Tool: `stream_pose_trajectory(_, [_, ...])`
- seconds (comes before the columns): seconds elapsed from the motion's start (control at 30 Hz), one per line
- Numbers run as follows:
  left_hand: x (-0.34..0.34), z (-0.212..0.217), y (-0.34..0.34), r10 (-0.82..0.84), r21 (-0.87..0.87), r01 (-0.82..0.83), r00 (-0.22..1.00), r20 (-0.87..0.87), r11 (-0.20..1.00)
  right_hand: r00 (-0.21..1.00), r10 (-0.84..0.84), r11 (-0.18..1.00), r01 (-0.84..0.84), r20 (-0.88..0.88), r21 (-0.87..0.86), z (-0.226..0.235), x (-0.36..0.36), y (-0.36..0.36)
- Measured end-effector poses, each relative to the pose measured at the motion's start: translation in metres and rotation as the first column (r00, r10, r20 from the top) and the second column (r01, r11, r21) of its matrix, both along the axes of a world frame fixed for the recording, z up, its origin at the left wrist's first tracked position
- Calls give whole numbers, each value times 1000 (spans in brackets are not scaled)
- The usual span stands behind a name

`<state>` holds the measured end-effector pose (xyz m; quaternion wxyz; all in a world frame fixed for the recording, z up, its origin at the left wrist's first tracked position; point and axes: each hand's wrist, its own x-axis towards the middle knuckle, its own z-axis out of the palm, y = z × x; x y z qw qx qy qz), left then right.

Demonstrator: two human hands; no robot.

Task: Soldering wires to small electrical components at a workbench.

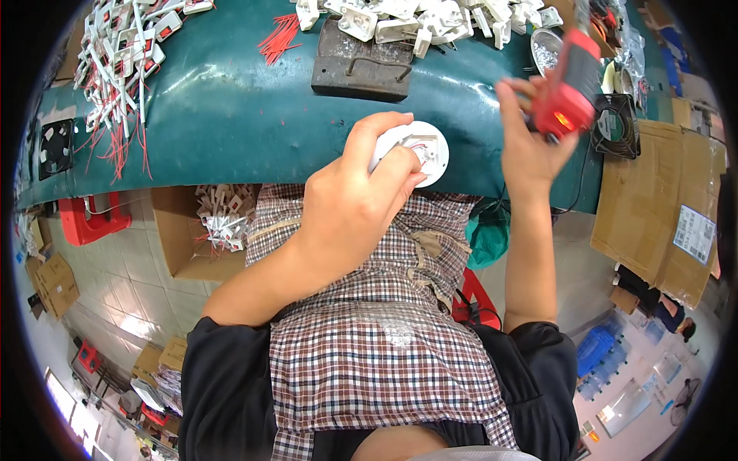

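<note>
At the near edge of the green tabletop (pixel 231 115), seen from the head camera, the person's left hand (pixel 350 211) clamps a round white plastic part (pixel 419 150), fingers (pixel 377 134) curled over its rim and thumb under it. The part sits tilted, with its open square recess and thin red wires turned up toward the face, probably so the inside stays in reach. The right hand (pixel 530 146) is raised just beside and above it, fingers wrapped closed around a red and black powered hand tool (pixel 573 84), a small light glowing on its body; the tool's tip is hidden behind the hand, so I cannot tell whether it touches the part. A dark cord hangs from it over the table's edge.

Farther back on the tabletop lies a dark metal block (pixel 361 65) with a bent wire on it, a heap of white plastic pieces (pixel 430 19) behind it, and a loose bunch of red wires (pixel 280 38). To the left, another heap of white parts with red leads (pixel 123 54). A cardboard box (pixel 204 230) of similar parts stands under the edge on the pale tiled floor, a red bin (pixel 92 219) near it, and flattened cardboard (pixel 661 207) leans on the right.
</note>
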<state>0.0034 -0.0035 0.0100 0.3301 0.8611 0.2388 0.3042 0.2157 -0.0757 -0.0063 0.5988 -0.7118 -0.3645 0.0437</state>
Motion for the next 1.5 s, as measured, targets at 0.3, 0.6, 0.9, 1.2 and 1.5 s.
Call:
stream_pose_trajectory(0.3, [5, -1, 0, 5, -116, 1, 999, 48, 993, 732, 105, 993, -37, 674, -114, -33, 28, 68])
stream_pose_trajectory(0.6, [-6, 22, 6, -81, -226, 123, 979, 189, 966, 726, 153, 987, -80, 670, -138, -42, 29, 55])
stream_pose_trajectory(0.9, [-148, 55, 76, -55, -667, -124, 969, -241, 734, 722, 164, 986, -95, 673, -138, -39, 44, 31])
stream_pose_trajectory(1.2, [-262, -5, 82, 271, 75, -388, 479, -835, 918, 836, 218, 958, -86, 504, -272, -27, 34, 36])
stream_pose_trajectory(1.5, [-161, 34, 91, 176, -264, -338, 854, -490, 904, 704, -31, 958, 224, 709, -181, -14, 26, 29])
